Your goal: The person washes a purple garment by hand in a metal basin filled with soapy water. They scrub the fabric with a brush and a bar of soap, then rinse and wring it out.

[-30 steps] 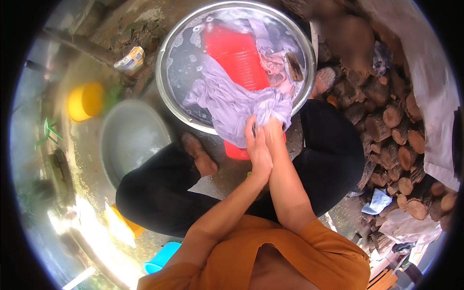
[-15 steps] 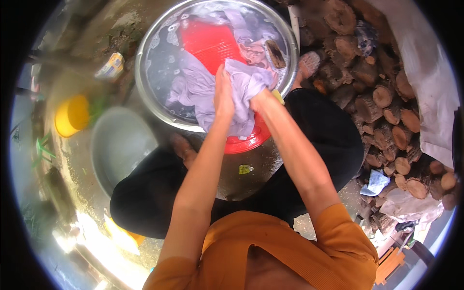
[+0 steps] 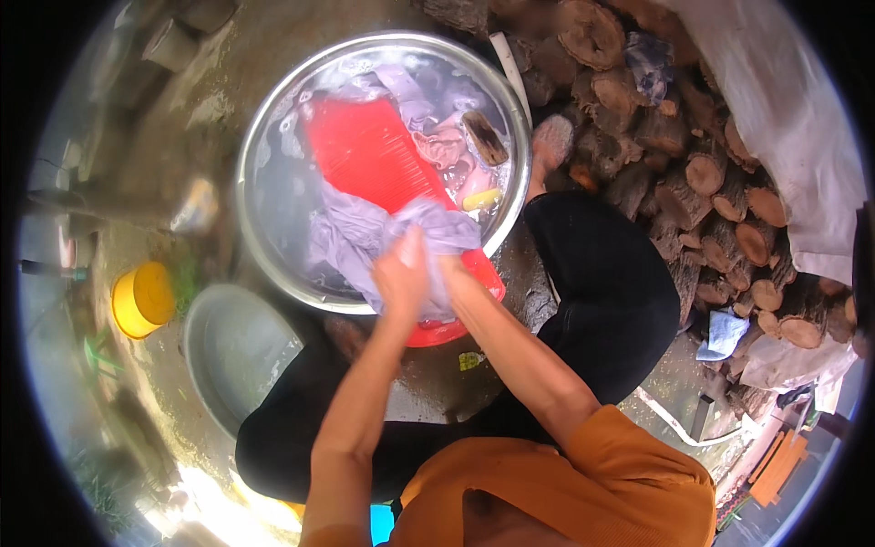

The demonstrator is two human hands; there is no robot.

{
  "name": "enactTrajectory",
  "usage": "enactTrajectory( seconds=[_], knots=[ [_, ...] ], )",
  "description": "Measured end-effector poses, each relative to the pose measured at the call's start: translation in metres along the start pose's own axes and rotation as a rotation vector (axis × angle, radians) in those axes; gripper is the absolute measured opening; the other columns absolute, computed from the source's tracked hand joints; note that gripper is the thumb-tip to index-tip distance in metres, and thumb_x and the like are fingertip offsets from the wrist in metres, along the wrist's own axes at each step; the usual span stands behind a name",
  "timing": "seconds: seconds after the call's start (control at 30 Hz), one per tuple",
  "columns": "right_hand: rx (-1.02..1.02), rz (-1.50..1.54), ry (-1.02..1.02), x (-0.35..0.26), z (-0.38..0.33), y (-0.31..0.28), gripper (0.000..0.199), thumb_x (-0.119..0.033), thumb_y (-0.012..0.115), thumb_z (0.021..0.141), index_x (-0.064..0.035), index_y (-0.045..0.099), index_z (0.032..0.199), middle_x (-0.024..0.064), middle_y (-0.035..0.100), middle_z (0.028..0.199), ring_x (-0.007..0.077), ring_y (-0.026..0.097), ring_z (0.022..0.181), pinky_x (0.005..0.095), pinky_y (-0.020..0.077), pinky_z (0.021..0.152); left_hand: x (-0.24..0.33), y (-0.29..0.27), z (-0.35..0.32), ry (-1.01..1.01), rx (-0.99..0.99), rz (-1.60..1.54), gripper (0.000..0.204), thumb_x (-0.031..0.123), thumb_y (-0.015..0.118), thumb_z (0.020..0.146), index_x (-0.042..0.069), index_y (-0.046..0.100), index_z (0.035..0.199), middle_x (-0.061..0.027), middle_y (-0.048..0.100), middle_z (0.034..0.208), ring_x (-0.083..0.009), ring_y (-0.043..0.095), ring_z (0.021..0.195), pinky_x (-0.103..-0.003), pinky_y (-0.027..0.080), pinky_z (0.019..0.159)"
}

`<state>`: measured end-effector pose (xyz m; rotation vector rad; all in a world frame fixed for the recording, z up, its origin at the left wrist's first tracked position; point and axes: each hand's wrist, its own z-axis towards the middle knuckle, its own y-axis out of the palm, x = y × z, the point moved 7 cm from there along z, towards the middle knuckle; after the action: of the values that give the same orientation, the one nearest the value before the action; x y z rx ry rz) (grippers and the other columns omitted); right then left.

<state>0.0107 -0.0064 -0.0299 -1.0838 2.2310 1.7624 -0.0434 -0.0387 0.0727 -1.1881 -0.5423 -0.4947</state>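
Note:
A wet lavender cloth (image 3: pixel 351 228) is bunched in both my hands over the near end of a red ribbed washboard (image 3: pixel 365 146). My left hand (image 3: pixel 401 276) is closed on the cloth's near folds, slightly smeared by motion. Beside it, my right hand (image 3: pixel 448 272) grips the same cloth, its fingers mostly hidden in the fabric. The washboard leans in a round metal basin (image 3: pixel 251 214) of soapy water, its near end over the rim. To its right lie a pink cloth (image 3: pixel 441 146), a wooden-backed brush (image 3: pixel 484 139) and a yellow bar (image 3: pixel 481 199), probably soap.
A grey tub (image 3: pixel 228 342) stands left of my knee, with a yellow bucket (image 3: pixel 144 299) beyond it. Stacked cut logs (image 3: pixel 702 173) rise along the right side. A white pipe (image 3: pixel 509 66) lies behind the basin. A small yellow-green wrapper (image 3: pixel 470 361) lies between my legs.
My hands have drawn the lavender cloth down the washboard toward me. The view has shifted, so the basin sits lower and further left. The yellow bar now shows more fully.

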Motion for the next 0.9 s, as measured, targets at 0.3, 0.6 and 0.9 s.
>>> enactTrajectory(
  seconds=[0.3, 0.6, 0.9],
  knots=[
    [-0.197, -1.921, 0.225, -0.14, 0.004, -0.001, 0.047, -0.03, 0.064, 0.087, -0.0009, 0.062, 0.123, 0.0163, 0.065, 0.123, 0.0314, 0.062, 0.113, 0.0394, 0.0499, 0.094, -0.154, -0.039, 0.051, -0.706, 0.183, 0.014, 0.054, 0.045, 0.049, 0.098, -0.006, 0.067, 0.093, -0.0321, 0.065, 0.088, -0.0492, 0.062, 0.087, -0.053, 0.046, 0.078],
    [-0.096, -2.739, 0.082, -0.094, 0.075, -0.133, 0.044, -0.012, 0.061, 0.084, 0.0012, 0.056, 0.125, 0.0173, 0.062, 0.125, 0.0293, 0.06, 0.119, 0.0381, 0.0504, 0.095, -0.08, -0.057, -0.009, -0.21, 0.255, 0.056, 0.034, 0.027, 0.067, 0.088, 0.008, 0.06, 0.116, -0.0206, 0.056, 0.118, -0.042, 0.053, 0.108, -0.049, 0.041, 0.092],
    [-0.219, -2.567, 0.135, -0.185, 0.046, -0.042, 0.026, -0.019, 0.056, 0.088, -0.0045, 0.065, 0.108, 0.0217, 0.07, 0.096, 0.0396, 0.068, 0.094, 0.0471, 0.0539, 0.081, -0.069, -0.059, 0.053, -0.275, 0.078, -0.157, 0.022, 0.012, 0.065, 0.086, 0.004, 0.064, 0.106, -0.0183, 0.062, 0.106, -0.0383, 0.058, 0.104, -0.045, 0.045, 0.09]
  ],
)
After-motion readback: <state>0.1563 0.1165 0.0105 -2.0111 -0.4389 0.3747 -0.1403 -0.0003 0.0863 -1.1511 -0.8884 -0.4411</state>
